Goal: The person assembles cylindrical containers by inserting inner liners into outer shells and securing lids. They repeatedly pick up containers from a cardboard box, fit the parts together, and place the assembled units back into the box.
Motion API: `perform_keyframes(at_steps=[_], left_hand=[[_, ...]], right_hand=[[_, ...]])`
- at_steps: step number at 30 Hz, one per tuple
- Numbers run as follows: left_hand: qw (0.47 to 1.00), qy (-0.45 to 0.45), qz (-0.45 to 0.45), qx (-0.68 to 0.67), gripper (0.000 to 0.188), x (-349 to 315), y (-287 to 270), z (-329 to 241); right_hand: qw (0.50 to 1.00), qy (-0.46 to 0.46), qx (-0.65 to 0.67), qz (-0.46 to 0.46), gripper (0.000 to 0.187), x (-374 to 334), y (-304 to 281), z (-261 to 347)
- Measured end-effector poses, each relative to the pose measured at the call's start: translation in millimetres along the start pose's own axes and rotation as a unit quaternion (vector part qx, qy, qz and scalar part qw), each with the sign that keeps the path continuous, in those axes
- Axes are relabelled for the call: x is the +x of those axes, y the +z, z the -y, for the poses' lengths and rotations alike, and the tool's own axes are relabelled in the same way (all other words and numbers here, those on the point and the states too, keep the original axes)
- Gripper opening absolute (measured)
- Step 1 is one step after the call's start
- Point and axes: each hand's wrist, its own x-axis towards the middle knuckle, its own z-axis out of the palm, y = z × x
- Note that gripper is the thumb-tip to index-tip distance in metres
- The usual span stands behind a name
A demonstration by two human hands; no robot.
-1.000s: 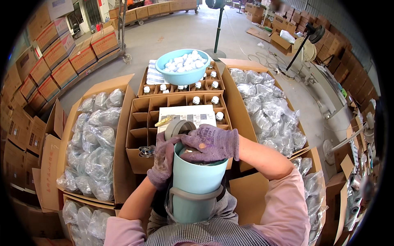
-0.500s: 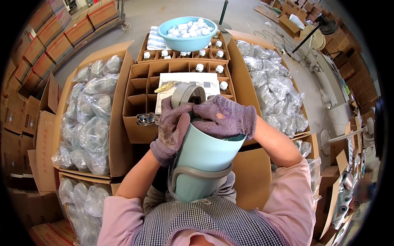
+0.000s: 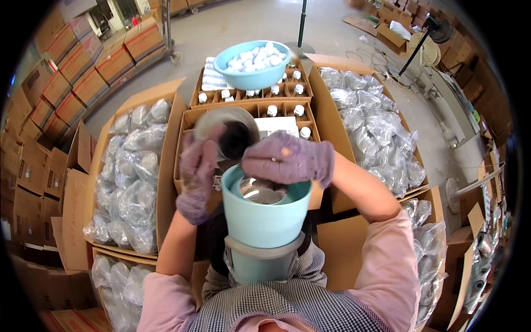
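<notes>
A pale blue cylindrical container (image 3: 265, 226) with a grey band stands upright against my apron. Inside its mouth sits a shiny round surface (image 3: 261, 189). My left hand (image 3: 198, 174), in a dirty purple-grey glove, grips the left edge of a round grey lid-like piece (image 3: 225, 123) with a dark centre, blurred by motion, beyond the container. My right hand (image 3: 289, 159), in a matching glove, lies over the container's far rim. Its fingers are pressed together and point left; what they hold, if anything, is hidden.
Ahead is a divided carton (image 3: 185, 110) with several white-capped bottles and white papers (image 3: 276, 125). Behind it, a blue basin (image 3: 251, 80) of small white pieces rests on another bottle carton. Cartons of plastic-wrapped items flank me at left (image 3: 133, 171) and right (image 3: 379, 133).
The container has tipped more upright, exposing its mouth and the shiny surface inside. My left hand and the grey piece have shifted left, apart from my right hand, which has moved lower.
</notes>
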Motion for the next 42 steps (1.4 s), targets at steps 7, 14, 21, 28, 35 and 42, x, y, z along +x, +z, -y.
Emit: perform_keyframes(at_steps=[7, 14, 21, 28, 35, 42], left_hand=[[0.989, 0.079, 0.072, -0.102, 0.079, 40, -23, -50], [0.996, 0.000, 0.053, -0.067, 0.074, 22, -16, -35], [0.994, 0.031, -0.041, 0.092, 0.062, 14, -19, -5], [0.990, 0.070, -0.118, 0.005, 0.061, 4, -1, 5], [0.991, 0.076, -0.099, 0.050, 0.057, 20, -12, 14], [0.914, 0.330, -0.056, 0.229, 0.042, 37, -34, 26]], right_hand=[[0.844, 0.393, 0.331, -0.156, 0.025, -9, -33, -1], [0.972, 0.139, -0.027, 0.187, 0.028, 19, -8, 15], [0.937, 0.237, -0.031, 0.255, 0.020, 22, 16, 13], [0.938, 0.172, -0.059, 0.294, 0.016, 29, 6, 22], [0.934, 0.119, -0.145, 0.304, 0.027, 39, 1, 20], [0.741, 0.555, 0.310, -0.215, 0.044, -5, -42, 19]])
